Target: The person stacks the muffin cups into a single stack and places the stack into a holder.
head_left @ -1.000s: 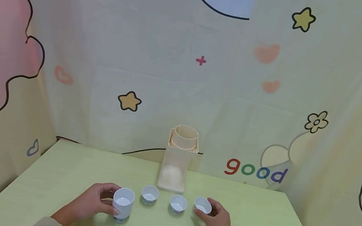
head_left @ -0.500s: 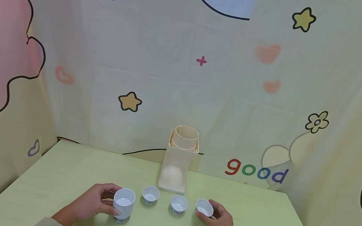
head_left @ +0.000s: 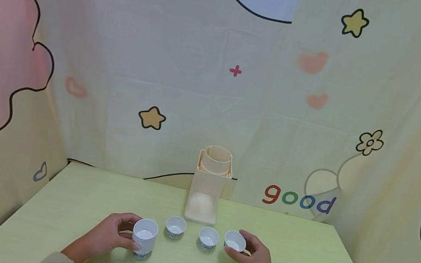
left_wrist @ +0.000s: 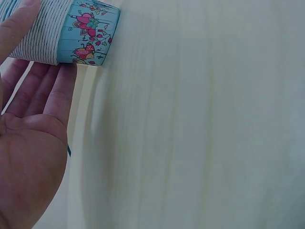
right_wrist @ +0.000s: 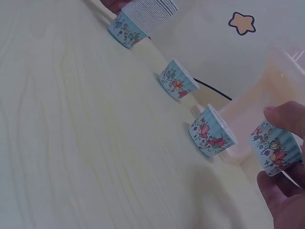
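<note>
My left hand (head_left: 109, 236) grips a stack of paper cups (head_left: 144, 237), fingers and thumb around its side. The left wrist view shows the stack's many white rims and the light blue, flower-printed lowest cup (left_wrist: 88, 33). Between thumb and fingers, my right hand (head_left: 255, 261) holds a single paper cup (head_left: 235, 241) of the same print, mouth up and a little tilted. Two more such cups stand upright between the hands: a left one (head_left: 175, 228) and a right one (head_left: 208, 238). The right one is nearest to the held cup.
Behind the cups stands a cream plastic holder (head_left: 203, 201) with a round tube on top, near the back wall. The pale green table (head_left: 106, 193) is enclosed by printed cloth (head_left: 186, 75) at the back and both sides.
My right hand with its cup has shifted slightly right, then back left toward the nearest standing cup. The left hand and its stack, the standing cups and the holder stay put.
</note>
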The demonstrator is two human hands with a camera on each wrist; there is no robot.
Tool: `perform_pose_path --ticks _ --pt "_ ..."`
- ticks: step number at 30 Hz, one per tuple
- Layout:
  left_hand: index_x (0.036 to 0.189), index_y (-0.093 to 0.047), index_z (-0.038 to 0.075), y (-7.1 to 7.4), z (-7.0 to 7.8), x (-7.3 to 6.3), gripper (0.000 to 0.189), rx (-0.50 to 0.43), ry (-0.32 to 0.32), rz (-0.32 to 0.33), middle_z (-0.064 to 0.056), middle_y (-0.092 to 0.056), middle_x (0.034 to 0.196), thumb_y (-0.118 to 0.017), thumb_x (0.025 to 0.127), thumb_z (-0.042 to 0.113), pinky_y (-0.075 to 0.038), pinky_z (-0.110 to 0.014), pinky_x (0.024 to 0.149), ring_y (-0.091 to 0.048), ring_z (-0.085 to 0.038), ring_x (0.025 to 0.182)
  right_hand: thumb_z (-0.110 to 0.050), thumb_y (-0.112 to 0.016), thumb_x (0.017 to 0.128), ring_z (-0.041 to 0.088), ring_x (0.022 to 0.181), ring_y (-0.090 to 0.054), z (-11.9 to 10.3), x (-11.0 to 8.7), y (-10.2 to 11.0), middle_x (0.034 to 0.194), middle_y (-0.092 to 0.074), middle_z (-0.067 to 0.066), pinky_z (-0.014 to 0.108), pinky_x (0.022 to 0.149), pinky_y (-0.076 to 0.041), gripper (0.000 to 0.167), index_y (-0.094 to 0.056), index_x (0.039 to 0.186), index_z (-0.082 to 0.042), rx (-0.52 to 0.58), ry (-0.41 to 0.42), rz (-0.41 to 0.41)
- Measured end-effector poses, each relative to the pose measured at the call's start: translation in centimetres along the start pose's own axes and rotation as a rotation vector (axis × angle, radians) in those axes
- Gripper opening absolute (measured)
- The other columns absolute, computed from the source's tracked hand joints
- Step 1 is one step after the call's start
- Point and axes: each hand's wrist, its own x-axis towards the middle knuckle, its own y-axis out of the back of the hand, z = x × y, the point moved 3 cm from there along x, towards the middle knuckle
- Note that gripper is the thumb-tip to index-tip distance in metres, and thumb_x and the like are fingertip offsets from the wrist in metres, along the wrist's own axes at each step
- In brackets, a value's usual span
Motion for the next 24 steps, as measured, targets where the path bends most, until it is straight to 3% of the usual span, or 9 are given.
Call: perform_pose_path --ticks 24 --pt "0.132 -0.062 0.002 0.1 -0.1 0.0 0.064 0.035 0.007 0.009 -0.013 -0.067 0.131 -0.09 0.077 0.016 -0.059 -0.036 0.1 -0.067 -0.025 0.117 -0.009 -0.091 0.075 0.023 0.111 -0.066 -2.1 -1.5 -1.0 0.126 -0.07 0.011 0.025 0.088 -0.061 0.062 -0.066 0.131 -0.003 0.107 0.031 -0.125"
